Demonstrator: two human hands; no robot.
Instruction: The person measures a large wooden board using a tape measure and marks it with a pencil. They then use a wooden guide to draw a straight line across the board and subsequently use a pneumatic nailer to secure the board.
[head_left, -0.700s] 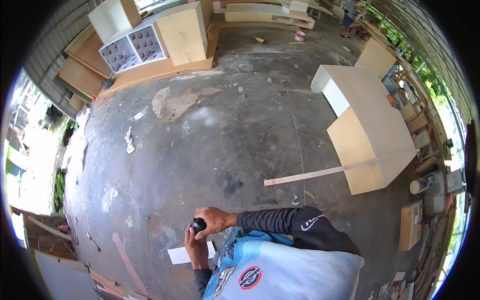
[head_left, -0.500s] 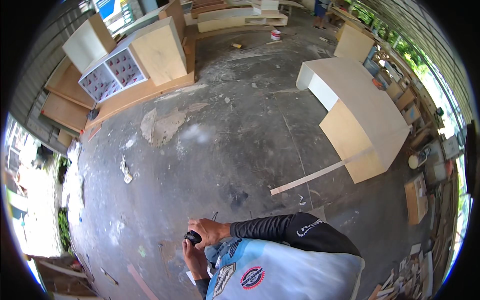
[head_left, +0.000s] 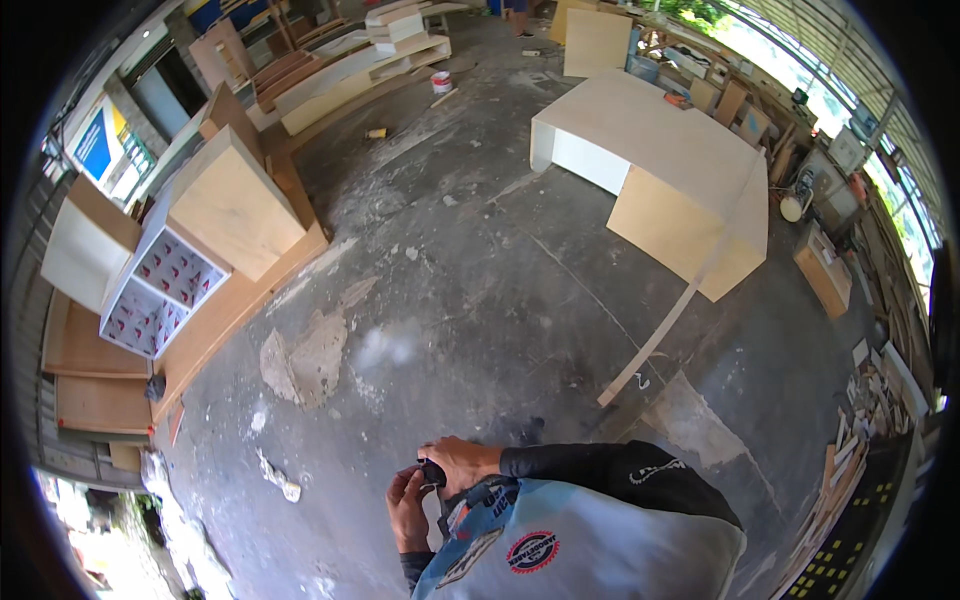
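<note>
Close in front of my body, both hands meet on a small black object [head_left: 433,474], rounded and too hidden by fingers to name. My right hand [head_left: 465,463] curls over it from the right, its fingers closed round the top. From the left, my left hand [head_left: 406,508] presses thumb and fingertips together against its side. Dark sleeves cover both forearms.
A large pale wooden cabinet [head_left: 640,130] lies on the right, a long thin wood strip [head_left: 655,340] leaning from it to the floor. Box cabinets [head_left: 235,205] stand at the left. Wood scraps [head_left: 850,450] pile along the right; a small bucket [head_left: 441,82] stands far off.
My view has turned to the right, so the cabinets have shifted left in it. My left fingers have risen beside the black object, and my right hand stays round it.
</note>
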